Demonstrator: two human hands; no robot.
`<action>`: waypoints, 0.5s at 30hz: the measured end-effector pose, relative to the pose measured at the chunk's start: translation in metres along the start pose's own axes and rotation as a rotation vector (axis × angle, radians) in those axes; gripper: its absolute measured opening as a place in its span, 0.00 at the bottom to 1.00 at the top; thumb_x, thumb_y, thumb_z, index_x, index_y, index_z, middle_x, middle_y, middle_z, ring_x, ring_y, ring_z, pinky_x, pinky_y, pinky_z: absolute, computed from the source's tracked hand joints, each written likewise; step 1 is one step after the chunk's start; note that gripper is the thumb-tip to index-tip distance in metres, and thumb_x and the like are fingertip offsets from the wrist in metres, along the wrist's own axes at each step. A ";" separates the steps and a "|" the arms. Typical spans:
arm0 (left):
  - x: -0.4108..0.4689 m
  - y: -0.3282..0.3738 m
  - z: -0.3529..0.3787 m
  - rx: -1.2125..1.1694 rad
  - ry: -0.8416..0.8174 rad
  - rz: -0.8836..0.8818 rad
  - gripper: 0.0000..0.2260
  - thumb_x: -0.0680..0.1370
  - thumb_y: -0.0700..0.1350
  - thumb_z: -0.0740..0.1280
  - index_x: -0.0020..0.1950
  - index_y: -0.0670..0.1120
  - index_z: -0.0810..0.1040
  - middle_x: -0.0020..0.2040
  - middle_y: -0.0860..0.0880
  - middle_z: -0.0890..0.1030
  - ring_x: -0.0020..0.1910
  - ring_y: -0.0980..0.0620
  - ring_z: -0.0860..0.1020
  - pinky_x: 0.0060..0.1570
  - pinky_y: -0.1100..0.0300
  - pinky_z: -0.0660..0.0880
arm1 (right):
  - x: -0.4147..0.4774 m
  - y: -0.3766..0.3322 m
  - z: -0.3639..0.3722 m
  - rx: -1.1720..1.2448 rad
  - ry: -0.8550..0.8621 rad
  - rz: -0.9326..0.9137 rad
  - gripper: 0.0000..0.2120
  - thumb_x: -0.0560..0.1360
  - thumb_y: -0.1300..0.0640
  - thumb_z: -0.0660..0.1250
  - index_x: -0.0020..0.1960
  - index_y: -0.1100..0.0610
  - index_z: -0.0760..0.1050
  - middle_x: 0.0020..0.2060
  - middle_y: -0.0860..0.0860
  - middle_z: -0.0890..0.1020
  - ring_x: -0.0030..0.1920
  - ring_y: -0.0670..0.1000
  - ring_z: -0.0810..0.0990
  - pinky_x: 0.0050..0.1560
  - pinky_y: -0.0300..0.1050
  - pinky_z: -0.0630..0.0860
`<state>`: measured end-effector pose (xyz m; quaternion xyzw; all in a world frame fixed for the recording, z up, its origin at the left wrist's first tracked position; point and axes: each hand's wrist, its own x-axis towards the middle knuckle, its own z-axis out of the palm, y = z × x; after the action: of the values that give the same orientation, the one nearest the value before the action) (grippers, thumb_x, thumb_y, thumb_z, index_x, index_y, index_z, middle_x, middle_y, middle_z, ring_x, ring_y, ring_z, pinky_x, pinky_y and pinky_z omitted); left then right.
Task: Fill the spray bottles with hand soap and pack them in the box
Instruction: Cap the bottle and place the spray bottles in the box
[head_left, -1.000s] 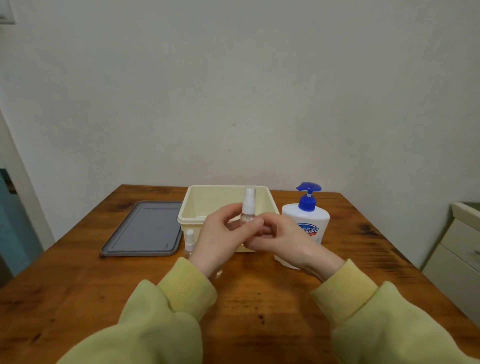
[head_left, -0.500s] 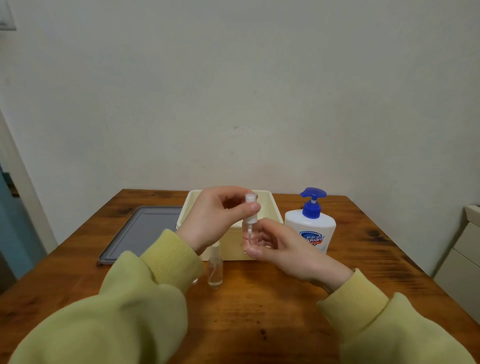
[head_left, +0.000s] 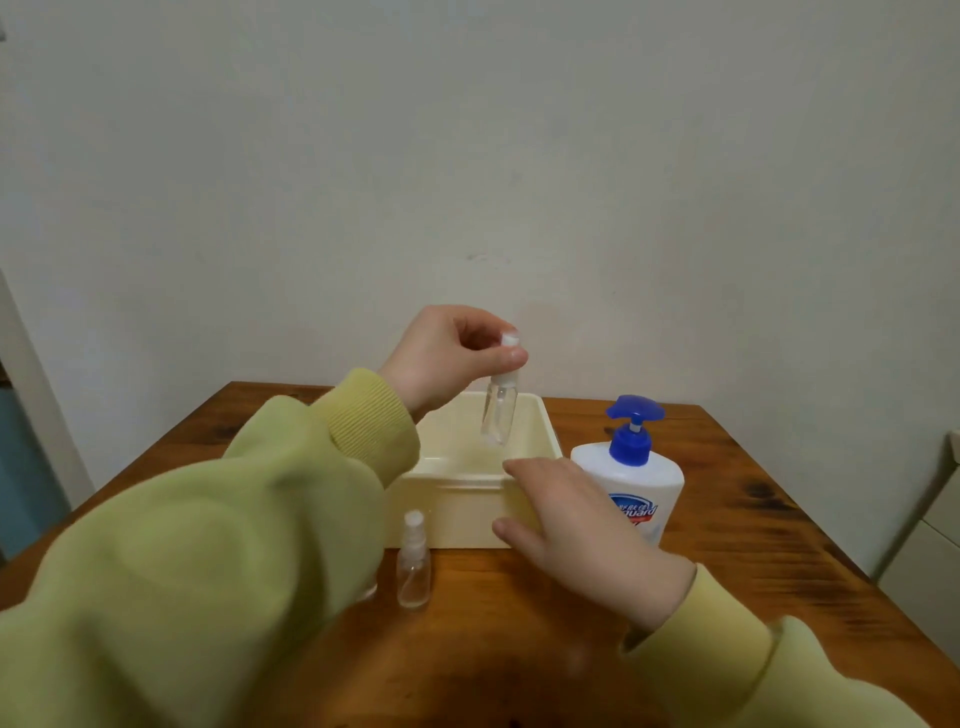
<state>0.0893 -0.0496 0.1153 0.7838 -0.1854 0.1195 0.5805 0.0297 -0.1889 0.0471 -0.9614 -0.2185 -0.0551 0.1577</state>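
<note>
My left hand (head_left: 453, 349) pinches the white cap of a small clear spray bottle (head_left: 498, 415), which hangs upright above the cream plastic box (head_left: 457, 499). My right hand (head_left: 576, 530) is spread, fingers apart, against the box's front right corner and holds nothing. A second small clear spray bottle (head_left: 413, 564) with a white top stands on the wooden table (head_left: 727, 545) just in front of the box. The white hand soap bottle (head_left: 641, 483) with a blue pump stands right of the box, partly behind my right hand. The inside of the box looks bare where I can see it.
My left sleeve (head_left: 208, 545) covers the left half of the table and the grey lid there. A pale cabinet (head_left: 935, 530) stands off the table's right edge. A plain wall rises right behind the table.
My left hand has lifted the spray bottle by its cap up over the box. My right hand has let go of the bottle and dropped to the box's front corner.
</note>
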 end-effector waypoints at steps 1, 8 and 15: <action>0.010 -0.002 0.000 0.003 0.000 -0.003 0.08 0.70 0.35 0.70 0.49 0.38 0.80 0.37 0.50 0.77 0.36 0.58 0.74 0.33 0.77 0.72 | 0.003 0.001 -0.001 -0.077 -0.007 -0.019 0.25 0.78 0.49 0.59 0.72 0.53 0.59 0.68 0.49 0.68 0.68 0.49 0.65 0.67 0.43 0.64; 0.066 -0.034 0.007 0.325 -0.071 -0.007 0.10 0.70 0.38 0.72 0.50 0.39 0.80 0.35 0.53 0.75 0.35 0.59 0.73 0.37 0.72 0.71 | 0.017 0.001 0.006 -0.324 -0.161 -0.124 0.22 0.80 0.54 0.56 0.73 0.57 0.58 0.70 0.54 0.65 0.70 0.55 0.63 0.71 0.50 0.62; 0.090 -0.069 0.027 0.570 -0.279 -0.079 0.07 0.69 0.38 0.71 0.47 0.40 0.81 0.34 0.54 0.76 0.35 0.55 0.75 0.42 0.63 0.73 | 0.027 0.006 0.014 -0.385 -0.203 -0.158 0.23 0.80 0.57 0.56 0.73 0.58 0.56 0.71 0.56 0.64 0.70 0.57 0.62 0.72 0.51 0.59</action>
<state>0.1995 -0.0717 0.0836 0.9303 -0.1917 0.0355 0.3107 0.0575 -0.1788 0.0367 -0.9544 -0.2931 -0.0109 -0.0560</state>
